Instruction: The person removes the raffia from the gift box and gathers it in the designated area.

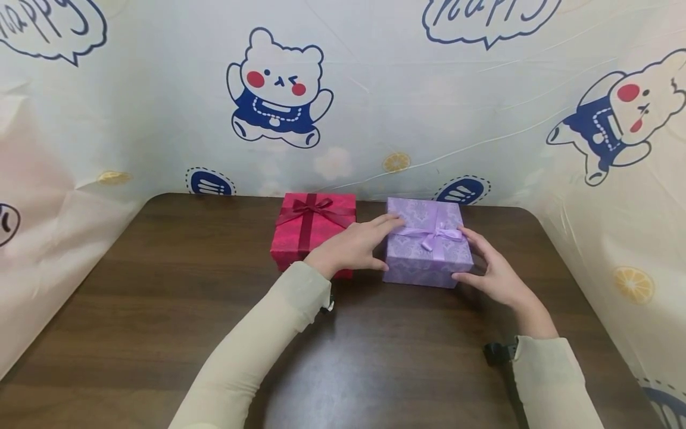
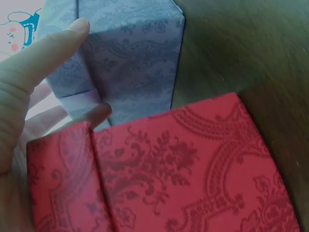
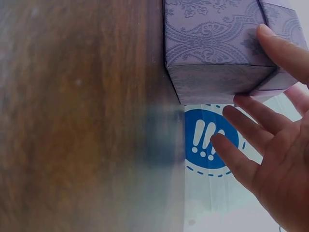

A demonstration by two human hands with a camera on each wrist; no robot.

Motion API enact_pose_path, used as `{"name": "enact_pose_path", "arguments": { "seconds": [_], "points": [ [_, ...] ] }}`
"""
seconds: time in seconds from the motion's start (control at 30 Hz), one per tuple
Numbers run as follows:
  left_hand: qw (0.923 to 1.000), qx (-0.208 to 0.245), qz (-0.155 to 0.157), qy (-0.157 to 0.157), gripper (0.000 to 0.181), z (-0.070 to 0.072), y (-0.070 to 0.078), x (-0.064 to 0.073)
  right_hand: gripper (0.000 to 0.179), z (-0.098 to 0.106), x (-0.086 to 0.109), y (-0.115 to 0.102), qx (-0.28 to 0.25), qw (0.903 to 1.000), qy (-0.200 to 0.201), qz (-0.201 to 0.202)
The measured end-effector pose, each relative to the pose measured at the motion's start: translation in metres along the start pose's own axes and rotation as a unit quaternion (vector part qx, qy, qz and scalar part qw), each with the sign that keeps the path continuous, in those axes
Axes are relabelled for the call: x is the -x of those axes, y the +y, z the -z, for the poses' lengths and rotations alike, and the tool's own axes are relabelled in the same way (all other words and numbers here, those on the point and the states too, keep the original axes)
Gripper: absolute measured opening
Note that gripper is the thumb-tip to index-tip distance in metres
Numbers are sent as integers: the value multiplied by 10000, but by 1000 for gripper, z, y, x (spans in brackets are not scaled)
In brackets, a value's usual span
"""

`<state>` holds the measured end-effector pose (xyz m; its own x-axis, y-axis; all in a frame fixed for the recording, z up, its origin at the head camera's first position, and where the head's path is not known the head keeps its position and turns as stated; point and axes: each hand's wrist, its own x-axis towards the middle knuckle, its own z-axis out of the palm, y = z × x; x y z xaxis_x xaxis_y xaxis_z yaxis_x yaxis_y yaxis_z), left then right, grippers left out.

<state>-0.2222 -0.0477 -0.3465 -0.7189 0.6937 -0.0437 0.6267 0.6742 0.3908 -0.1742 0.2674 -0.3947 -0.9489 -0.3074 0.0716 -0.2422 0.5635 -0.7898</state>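
Observation:
On the table, a purple patterned gift box with a lilac ribbon bow has its lid on. My left hand is at its left side, fingertips on the top-left edge and thumb by the front left corner. My right hand is on the other side, with fingers at the right edge and thumb near the front right corner. The right wrist view shows its fingers spread and fairly straight. Left of the purple box stands a red gift box with a dark red bow, partly hidden behind my left forearm.
The brown wooden table ends just behind both boxes at a printed cloth backdrop with bear cartoons. The cloth also runs along the left and right sides. A narrow gap lies between the two boxes.

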Motion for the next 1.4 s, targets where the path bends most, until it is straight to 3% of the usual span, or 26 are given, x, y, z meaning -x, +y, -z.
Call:
{"name": "enact_pose_path", "arguments": {
  "seconds": [0.33,0.83,1.07,1.27,1.4],
  "points": [
    [9999,-91,-95,15,98,-5,1,-1,93,-1,3,0,-20,9999,160,-27],
    [9965,579,-357,492,88,-2,-2,3,84,0,3,-1,51,9977,638,223],
    [9959,491,-405,641,81,1,-3,2,85,1,2,-7,-108,9944,954,442],
    [9930,528,-506,925,75,5,-3,2,84,4,0,-11,-374,9886,1215,813],
    [9902,551,-617,1123,74,11,-1,3,83,7,0,-15,-413,9871,1311,816]
  ]
}}
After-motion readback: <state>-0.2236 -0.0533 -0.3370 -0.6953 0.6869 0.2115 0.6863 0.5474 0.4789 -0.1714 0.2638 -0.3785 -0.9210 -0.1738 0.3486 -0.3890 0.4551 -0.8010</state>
